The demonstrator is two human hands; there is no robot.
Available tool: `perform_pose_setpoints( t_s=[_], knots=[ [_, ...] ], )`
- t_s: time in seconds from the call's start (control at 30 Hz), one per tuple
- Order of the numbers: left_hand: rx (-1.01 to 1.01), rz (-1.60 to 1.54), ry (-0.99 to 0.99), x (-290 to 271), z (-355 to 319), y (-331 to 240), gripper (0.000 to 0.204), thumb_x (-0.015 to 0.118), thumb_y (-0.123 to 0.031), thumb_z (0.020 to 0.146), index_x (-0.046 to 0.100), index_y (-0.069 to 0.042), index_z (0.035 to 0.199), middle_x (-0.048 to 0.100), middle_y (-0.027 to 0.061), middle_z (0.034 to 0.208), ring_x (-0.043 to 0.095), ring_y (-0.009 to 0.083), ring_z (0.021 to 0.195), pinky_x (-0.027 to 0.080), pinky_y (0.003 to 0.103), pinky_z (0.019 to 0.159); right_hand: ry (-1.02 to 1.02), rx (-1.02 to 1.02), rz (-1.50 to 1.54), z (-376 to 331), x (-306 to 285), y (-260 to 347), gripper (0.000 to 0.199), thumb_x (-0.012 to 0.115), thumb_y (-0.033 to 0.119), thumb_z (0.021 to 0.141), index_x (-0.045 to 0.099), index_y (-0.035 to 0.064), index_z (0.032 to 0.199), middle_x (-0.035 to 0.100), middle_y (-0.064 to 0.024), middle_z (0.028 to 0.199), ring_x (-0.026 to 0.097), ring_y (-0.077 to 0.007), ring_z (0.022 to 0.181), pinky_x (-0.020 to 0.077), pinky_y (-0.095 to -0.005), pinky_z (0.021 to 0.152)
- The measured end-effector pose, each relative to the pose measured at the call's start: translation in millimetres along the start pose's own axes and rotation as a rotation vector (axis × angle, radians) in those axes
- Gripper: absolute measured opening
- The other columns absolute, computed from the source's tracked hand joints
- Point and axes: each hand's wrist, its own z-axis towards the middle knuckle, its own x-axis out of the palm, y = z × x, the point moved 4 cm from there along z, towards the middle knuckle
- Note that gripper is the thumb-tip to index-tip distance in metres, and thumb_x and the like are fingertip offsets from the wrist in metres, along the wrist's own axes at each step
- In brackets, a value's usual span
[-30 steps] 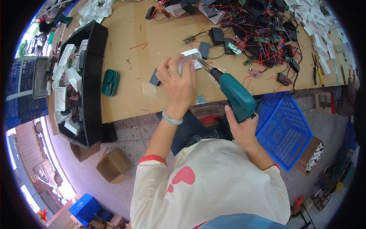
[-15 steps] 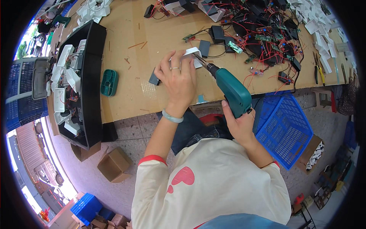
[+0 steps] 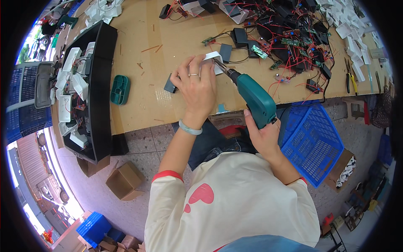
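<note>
My left hand [image 3: 196,86] is bent over a white plastic housing [image 3: 216,56] on the table, its fingers closed on the housing's near side. In my right hand [image 3: 265,136] is the handle of a green electric screwdriver [image 3: 256,98]. Its dark collar and thin metal shaft point up and left, and the tip reaches into the housing beside my left fingers. What the tip touches is too small to make out. A small dark grey box [image 3: 170,84] lies left of my left hand. Another dark box [image 3: 225,53] sits just right of the housing.
A heap of circuit boards with red wires [image 3: 289,42] covers the table's far right, beside stacked white housings [image 3: 352,46]. At left stand a black bin [image 3: 103,92] of wired housings and a green divided tray [image 3: 120,90]. Pliers [image 3: 348,80] lie right; a blue crate [image 3: 312,143] is below.
Almost nothing differs. The screwdriver has shifted very slightly to the left, its tip still inside the housing; my left hand keeps its hold.
</note>
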Motion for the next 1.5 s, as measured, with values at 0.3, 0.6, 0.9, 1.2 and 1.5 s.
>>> perform_pose_setpoints(
  t_s=[0.3, 0.6, 0.9, 1.2, 1.5],
  knots=[
    [0.001, -0.006, -0.002, 1.3, -1.5, 0.8, 0.012, 0.074, -0.014, 0.085, 0.071, -0.007, 0.094, 0.064, 0.0031, 0.119, 0.056, 0.0270, 0.116, 0.034, 0.048, 0.096, 0.015, -0.033, -0.019, 0.9, -0.9, 2.7, 0.024, 0.069, 0.007, 0.091, 0.055, 0.0002, 0.110, 0.069, -0.0135, 0.083, 0.069, -0.0290, 0.069, 0.0534, -0.0342, 0.066],
    [0.001, -0.010, -0.007, 1.1, -0.9, 0.6, 0.011, 0.074, -0.014, 0.085, 0.071, -0.007, 0.094, 0.064, 0.0024, 0.119, 0.056, 0.0258, 0.115, 0.034, 0.047, 0.096, 0.008, -0.098, -0.029, 2.9, -0.8, 6.9, 0.022, 0.069, 0.005, 0.091, 0.057, -0.0002, 0.109, 0.067, -0.0131, 0.089, 0.070, -0.0286, 0.073, 0.0532, -0.0330, 0.068],
    [-0.002, -0.002, -0.007, 1.6, -1.3, 0.8, 0.011, 0.074, -0.014, 0.085, 0.071, -0.009, 0.094, 0.065, 0.0020, 0.118, 0.056, 0.0256, 0.114, 0.034, 0.045, 0.097, -0.004, -0.029, 0.010, -0.3, -1.4, 5.1, 0.022, 0.069, 0.005, 0.091, 0.057, -0.0003, 0.109, 0.066, -0.0134, 0.091, 0.069, -0.0300, 0.072, 0.0532, -0.0330, 0.068],
    [0.003, -0.010, -0.008, 1.2, -0.6, 0.5, 0.011, 0.073, -0.014, 0.086, 0.071, -0.007, 0.094, 0.065, 0.0020, 0.118, 0.057, 0.0248, 0.114, 0.034, 0.047, 0.095, -0.016, -0.068, 0.008, -1.9, -3.2, 5.5, 0.023, 0.070, 0.005, 0.091, 0.056, 0.0004, 0.110, 0.066, -0.0134, 0.086, 0.068, -0.0271, 0.070, 0.0529, -0.0322, 0.067],
    [0.006, -0.023, -0.009, 1.4, -2.2, 1.0, 0.011, 0.073, -0.014, 0.086, 0.071, -0.007, 0.094, 0.065, 0.0022, 0.119, 0.056, 0.0247, 0.115, 0.034, 0.047, 0.096, -0.024, -0.010, -0.001, -5.6, -5.0, 5.4, 0.027, 0.071, 0.006, 0.091, 0.056, 0.0004, 0.112, 0.068, -0.0119, 0.080, 0.067, -0.0208, 0.066, 0.0527, -0.0307, 0.065]
  ],
)
